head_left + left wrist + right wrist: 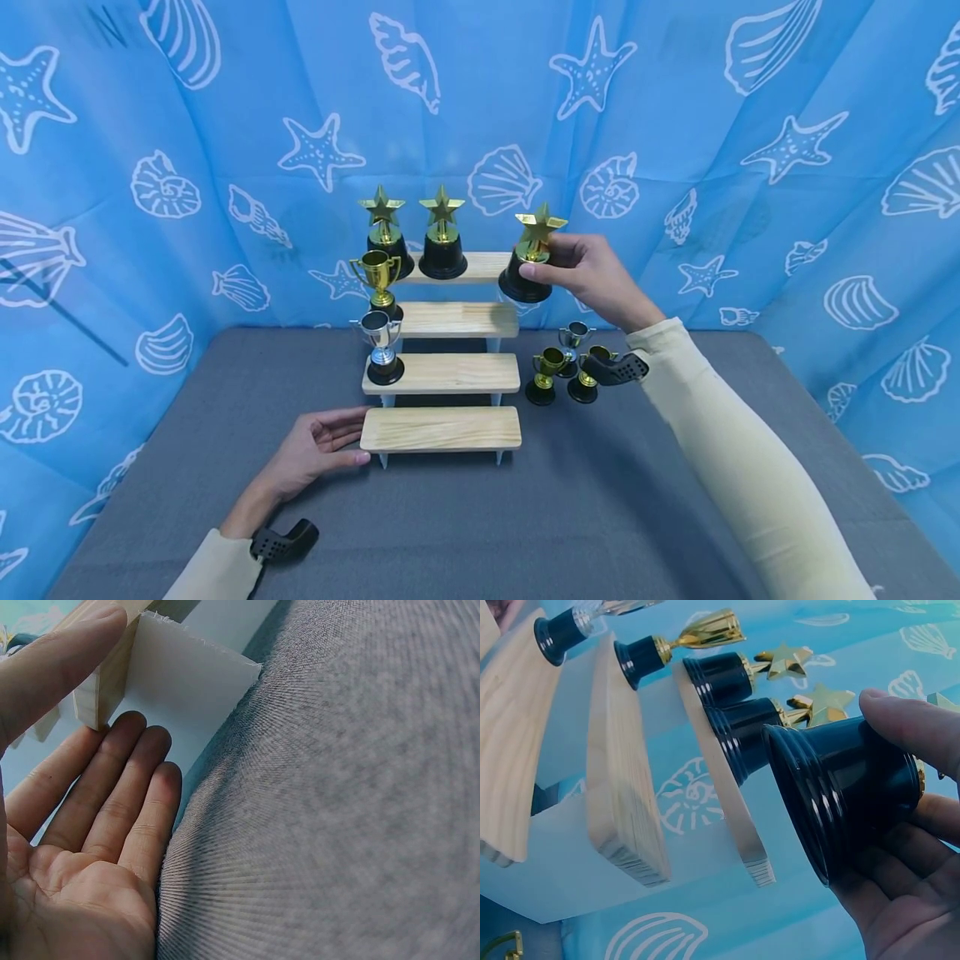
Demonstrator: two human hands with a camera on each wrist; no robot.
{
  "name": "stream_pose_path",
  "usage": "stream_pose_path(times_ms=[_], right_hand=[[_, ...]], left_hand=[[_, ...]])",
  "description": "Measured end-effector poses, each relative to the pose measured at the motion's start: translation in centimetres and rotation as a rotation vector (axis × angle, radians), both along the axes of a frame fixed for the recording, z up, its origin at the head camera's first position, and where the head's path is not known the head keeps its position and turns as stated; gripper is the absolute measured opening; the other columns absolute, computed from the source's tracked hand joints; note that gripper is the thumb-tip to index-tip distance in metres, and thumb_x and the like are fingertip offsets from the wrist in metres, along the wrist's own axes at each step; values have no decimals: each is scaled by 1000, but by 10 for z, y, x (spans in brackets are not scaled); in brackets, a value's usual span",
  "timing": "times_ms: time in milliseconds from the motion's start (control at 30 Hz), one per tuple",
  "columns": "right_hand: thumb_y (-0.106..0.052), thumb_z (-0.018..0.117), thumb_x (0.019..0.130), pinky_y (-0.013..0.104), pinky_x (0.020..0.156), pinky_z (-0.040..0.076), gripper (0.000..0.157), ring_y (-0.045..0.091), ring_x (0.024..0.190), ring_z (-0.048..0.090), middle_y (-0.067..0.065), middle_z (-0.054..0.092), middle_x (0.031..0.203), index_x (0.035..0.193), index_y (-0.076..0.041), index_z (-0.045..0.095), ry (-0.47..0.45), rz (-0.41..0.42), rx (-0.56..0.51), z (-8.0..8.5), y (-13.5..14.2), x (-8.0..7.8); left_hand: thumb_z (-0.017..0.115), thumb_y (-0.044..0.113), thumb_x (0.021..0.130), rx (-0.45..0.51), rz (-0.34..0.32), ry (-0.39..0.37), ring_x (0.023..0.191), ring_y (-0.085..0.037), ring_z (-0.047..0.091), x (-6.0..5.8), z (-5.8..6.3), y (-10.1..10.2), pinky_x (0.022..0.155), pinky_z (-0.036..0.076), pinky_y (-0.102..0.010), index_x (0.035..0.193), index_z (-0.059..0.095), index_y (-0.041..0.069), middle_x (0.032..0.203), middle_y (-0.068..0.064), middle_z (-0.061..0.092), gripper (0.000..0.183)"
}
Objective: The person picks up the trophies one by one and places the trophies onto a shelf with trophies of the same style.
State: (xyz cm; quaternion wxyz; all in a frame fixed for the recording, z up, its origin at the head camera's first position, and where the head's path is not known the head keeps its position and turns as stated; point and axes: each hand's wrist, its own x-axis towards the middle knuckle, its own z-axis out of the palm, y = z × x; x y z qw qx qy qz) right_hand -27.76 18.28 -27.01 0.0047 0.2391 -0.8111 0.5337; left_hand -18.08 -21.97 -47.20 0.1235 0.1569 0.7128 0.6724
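Observation:
My right hand (596, 271) grips a gold star trophy (527, 277) by its black base, thumb on one side and fingers on the other. In the right wrist view that base (847, 780) tilts just off the right end of the top wooden step (739, 817). Two more star trophies (443, 254) stand upright at the left and middle of the top step. My left hand (318, 450), palm up with fingers extended, is at the left end of the lowest step (441, 429); its fingertips (131, 724) are right at the wooden edge.
A gold cup (381, 283) and a silver cup (384, 358) stand at the left ends of the middle steps. On the grey table (600, 500), right of the steps, are a silver cup (576, 335) and two gold cups (547, 371). A blue seashell curtain (480, 100) hangs behind.

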Motion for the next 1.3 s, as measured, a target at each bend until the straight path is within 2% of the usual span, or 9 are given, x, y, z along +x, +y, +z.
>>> stream_pose_path(times_ms=[267, 800, 1067, 1300], right_hand=[[-25, 75, 94, 39, 106, 51, 47, 22, 118, 64, 11, 68, 130, 136, -6, 64, -20, 15, -2, 3, -7, -13], [-23, 76, 94, 39, 100, 55, 40, 24, 107, 68, 15, 71, 115, 127, -2, 67, -46, 12, -14, 2, -20, -34], [-21, 75, 94, 40, 98, 55, 38, 23, 106, 67, 14, 71, 114, 126, -2, 68, -56, 15, -22, 0, -25, -42], [-22, 75, 94, 39, 95, 55, 35, 24, 101, 67, 13, 73, 107, 123, -3, 69, -75, 7, -15, -2, -28, -48]], left_hand=[[81, 0, 83, -16, 14, -9, 122, -17, 62, 0, 2, 1, 104, 51, -29, 144, 43, -15, 143, -35, 48, 73], [81, 1, 83, -26, 15, -25, 125, -22, 60, 1, 4, 1, 105, 51, -30, 144, 43, -14, 144, -35, 48, 74], [81, 0, 83, -18, -1, -2, 122, -15, 62, -1, 0, -1, 104, 51, -30, 144, 44, -14, 144, -34, 49, 72], [81, 1, 83, -30, 5, 5, 123, -16, 61, -2, -2, -2, 105, 50, -30, 144, 44, -13, 144, -33, 49, 72]])
